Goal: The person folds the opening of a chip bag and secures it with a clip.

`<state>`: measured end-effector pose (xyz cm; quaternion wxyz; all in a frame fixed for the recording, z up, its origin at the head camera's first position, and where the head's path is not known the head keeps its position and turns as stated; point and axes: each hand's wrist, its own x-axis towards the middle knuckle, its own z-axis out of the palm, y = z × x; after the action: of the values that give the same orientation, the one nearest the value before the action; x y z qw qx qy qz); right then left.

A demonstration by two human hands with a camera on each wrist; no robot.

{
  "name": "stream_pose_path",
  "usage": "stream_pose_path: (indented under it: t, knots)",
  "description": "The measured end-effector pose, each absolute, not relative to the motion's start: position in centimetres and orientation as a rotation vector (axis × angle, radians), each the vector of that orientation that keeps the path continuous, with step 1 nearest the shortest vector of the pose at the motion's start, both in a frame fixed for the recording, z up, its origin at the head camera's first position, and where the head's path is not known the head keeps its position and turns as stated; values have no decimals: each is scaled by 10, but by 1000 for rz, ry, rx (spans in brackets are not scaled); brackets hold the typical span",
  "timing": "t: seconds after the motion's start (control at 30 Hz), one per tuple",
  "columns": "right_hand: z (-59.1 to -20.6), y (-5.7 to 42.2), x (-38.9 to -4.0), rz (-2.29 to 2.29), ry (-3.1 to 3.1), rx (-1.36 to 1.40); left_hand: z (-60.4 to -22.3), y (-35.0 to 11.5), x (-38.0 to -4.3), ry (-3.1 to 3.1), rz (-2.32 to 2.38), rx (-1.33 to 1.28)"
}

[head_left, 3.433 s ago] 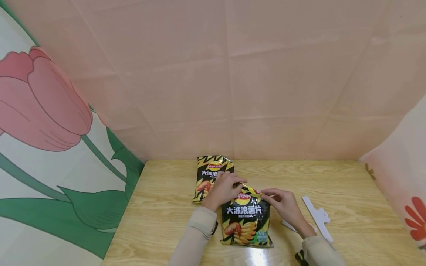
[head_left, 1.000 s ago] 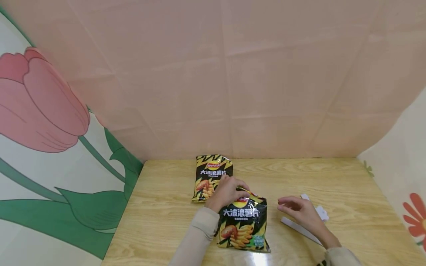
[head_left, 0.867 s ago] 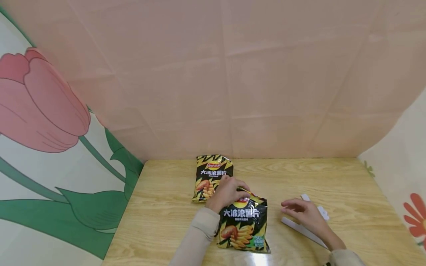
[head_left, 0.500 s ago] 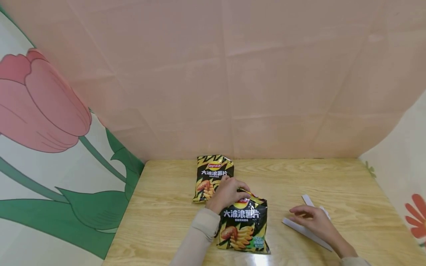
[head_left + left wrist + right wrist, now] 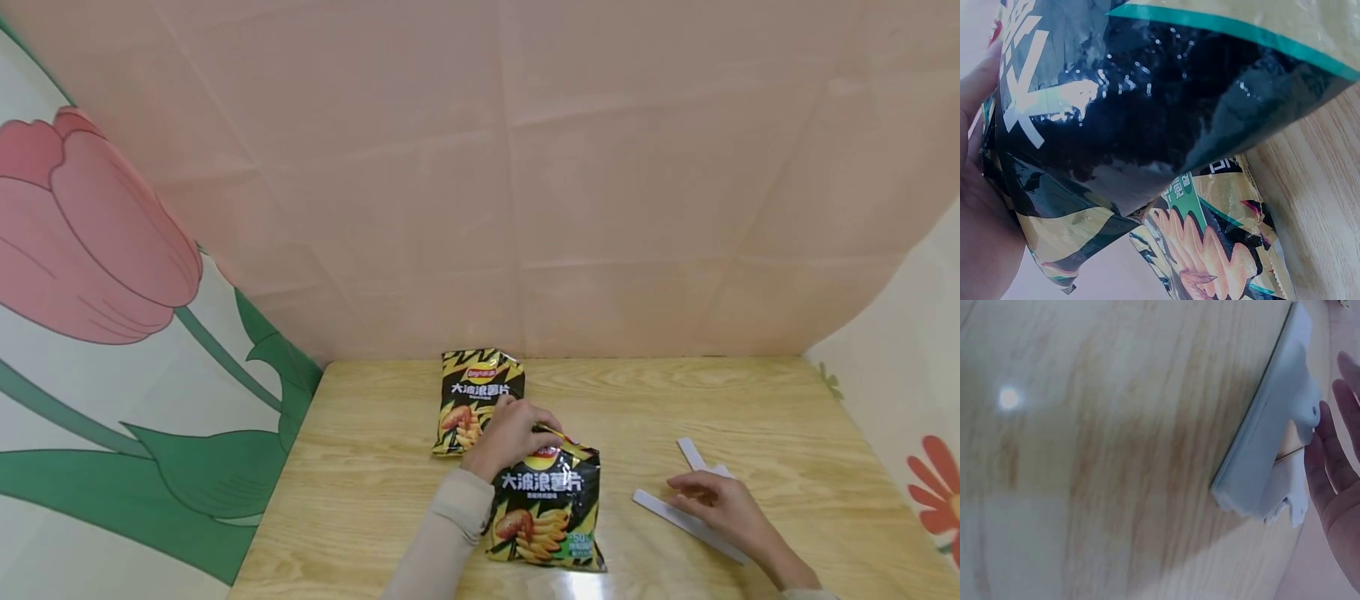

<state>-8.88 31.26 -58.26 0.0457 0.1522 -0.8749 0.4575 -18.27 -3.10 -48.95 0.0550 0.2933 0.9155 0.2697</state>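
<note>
My left hand (image 5: 516, 433) grips the folded top edge of a black and yellow chip bag (image 5: 543, 517), which lies face up near the front of the table. In the left wrist view, this bag (image 5: 1147, 125) fills the upper part, with the thumb side of my hand (image 5: 988, 244) along its edge. To the right, my right hand (image 5: 727, 508) hovers over two white bag-sealing clips, fingers loosely bent and holding nothing. The nearer clip (image 5: 678, 518) lies slantwise beneath it; the farther clip (image 5: 692, 452) is partly hidden by the hand. In the right wrist view, fingertips (image 5: 1319, 450) are close to a clip (image 5: 1266, 419); contact is unclear.
A second, similar chip bag (image 5: 480, 383) lies behind the first at the table's back edge, partly covered by my left hand. The wooden table (image 5: 375, 500) ends at a pink cloth backdrop (image 5: 600, 208), with printed panels at both sides.
My right hand has let go of the bag's top edge and moved right to the clips. My left hand still holds the bag, which has shifted slightly left and nearer.
</note>
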Motion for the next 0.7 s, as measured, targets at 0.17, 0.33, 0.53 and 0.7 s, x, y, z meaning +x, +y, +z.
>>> stream_pose_path:
  t: [0.17,0.33,0.53,0.7]
  knots:
    - [-589,317,-87,1264,-2665,470,-489,-32,-183,2771,827,890]
    - [-592,319,-85,1113,-2725,412,-490,-32,-182,2766,832,899]
    - [-595,321,-86,1023,-2742,404,-490,-33,-183,2774,816,891]
    - [-598,321,-87,1040,-2744,381,-489,-32,-183,2767,810,878]
